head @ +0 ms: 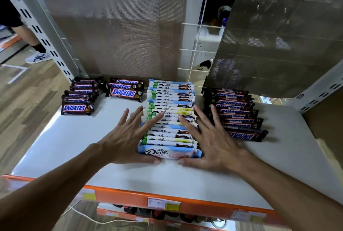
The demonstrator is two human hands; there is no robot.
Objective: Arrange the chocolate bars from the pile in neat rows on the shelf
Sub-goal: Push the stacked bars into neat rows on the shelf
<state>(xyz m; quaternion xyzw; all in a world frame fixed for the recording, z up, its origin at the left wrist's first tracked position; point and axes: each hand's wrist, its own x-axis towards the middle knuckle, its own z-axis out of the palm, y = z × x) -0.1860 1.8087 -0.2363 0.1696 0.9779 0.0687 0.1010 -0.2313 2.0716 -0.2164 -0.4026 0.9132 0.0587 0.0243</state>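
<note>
- Dove bars [170, 115] stand in one long row down the middle of the white shelf [74, 147], with the front bar showing its label.
- Left hand [126, 138]: fingers straight and spread, palm against the row's left side.
- Right hand [211, 141]: fingers likewise splayed, pressing the row's right side.
- Snickers row [235, 113] lies just to the right; Snickers stacks [78, 99] sit at rear left.

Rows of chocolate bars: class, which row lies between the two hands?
The pale blue-and-white Dove row, flanked by the left hand and right hand. The Snickers row right of it and Snickers stacks left of it are dark brown.
</note>
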